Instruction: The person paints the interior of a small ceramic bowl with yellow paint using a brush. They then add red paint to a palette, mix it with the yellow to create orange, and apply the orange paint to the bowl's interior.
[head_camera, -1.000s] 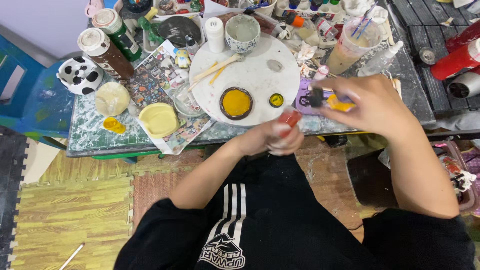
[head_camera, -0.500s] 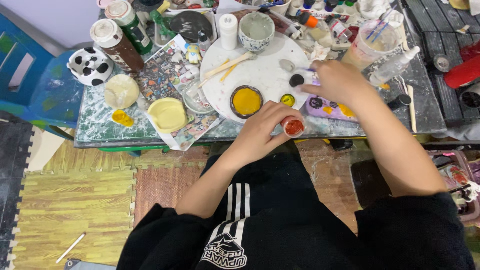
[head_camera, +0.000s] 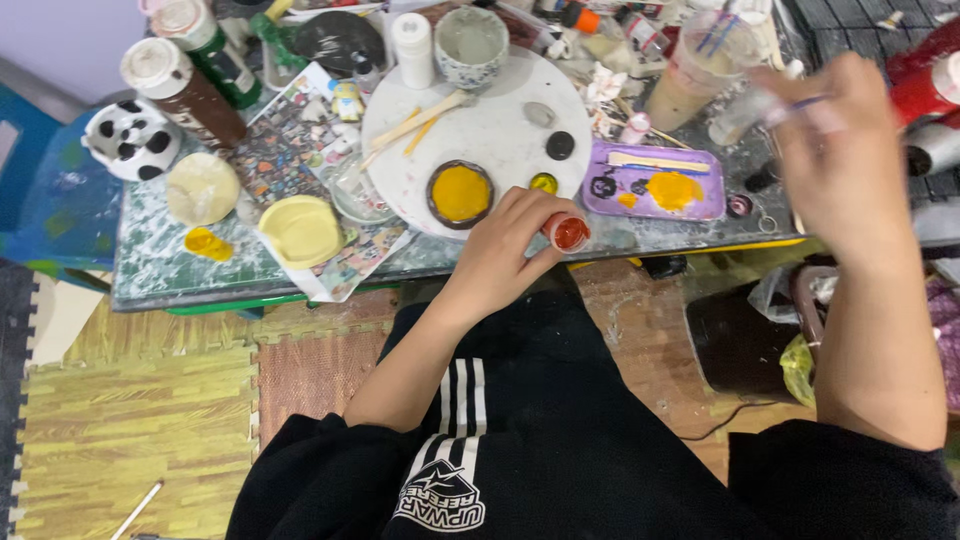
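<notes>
My left hand (head_camera: 500, 255) grips a small open pot of red paint (head_camera: 569, 233) at the table's front edge, just below a round white plate (head_camera: 490, 125). On that plate sits a dark-rimmed dish of yellow paint (head_camera: 460, 193). My right hand (head_camera: 845, 155) is raised and motion-blurred at the right, past a purple tray (head_camera: 700, 205) that carries a yellow paint blob. Its fingers are curled around a thin blue-handled brush (head_camera: 803, 102).
A clear cup of brushes (head_camera: 705, 65) stands behind the tray, and red bottles (head_camera: 925, 75) stand at the far right. A panda figure (head_camera: 130, 140), a pale yellow lid (head_camera: 300, 230) and tall bottles (head_camera: 180, 85) crowd the left. A dark bin (head_camera: 740, 340) sits on the floor.
My right hand has lifted off the purple tray and swung up and to the right with the brush. My left hand still holds the red paint pot at the table edge.
</notes>
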